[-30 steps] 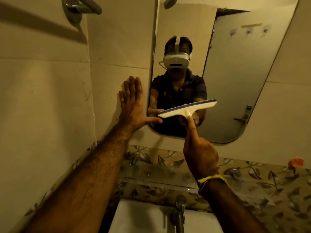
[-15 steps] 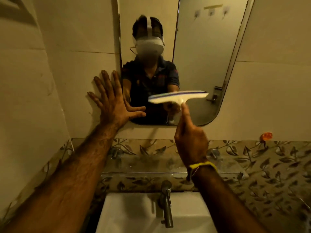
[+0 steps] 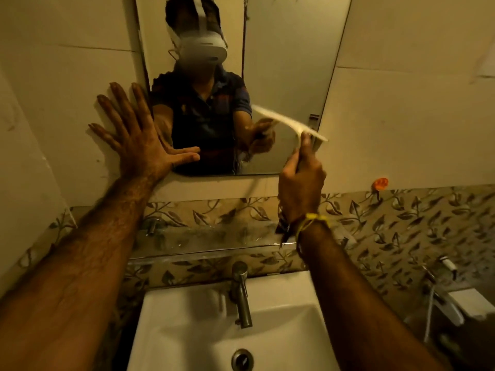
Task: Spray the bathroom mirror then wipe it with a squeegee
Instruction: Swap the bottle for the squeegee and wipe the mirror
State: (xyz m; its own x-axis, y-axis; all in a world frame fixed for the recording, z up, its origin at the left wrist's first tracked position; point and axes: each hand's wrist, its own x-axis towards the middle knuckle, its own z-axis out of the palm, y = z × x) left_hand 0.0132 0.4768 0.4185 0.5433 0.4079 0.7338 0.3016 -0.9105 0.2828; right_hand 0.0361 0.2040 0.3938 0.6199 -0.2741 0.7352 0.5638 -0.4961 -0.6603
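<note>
The wall mirror (image 3: 284,62) hangs above the sink and reflects a person in a white headset. My right hand (image 3: 301,183) grips the handle of a white squeegee (image 3: 289,121). Its blade is tilted, left end higher, over the mirror's lower right part near the edge. Whether the blade touches the glass I cannot tell. My left hand (image 3: 136,140) lies flat with spread fingers on the wall tile just left of the mirror, thumb reaching over the mirror's lower left corner. No spray bottle is in view.
A glass shelf (image 3: 214,242) runs below the mirror over a leaf-patterned tile band. Beneath it sit a white sink (image 3: 187,330) and a steel tap (image 3: 241,295). An orange hook (image 3: 381,183) sticks to the wall at right. A hand sprayer (image 3: 447,306) hangs at lower right.
The squeegee moved right and down across the mirror and tilted from nearly level to slanted. The view dropped, showing more of the sink. My left hand stayed pressed on the wall.
</note>
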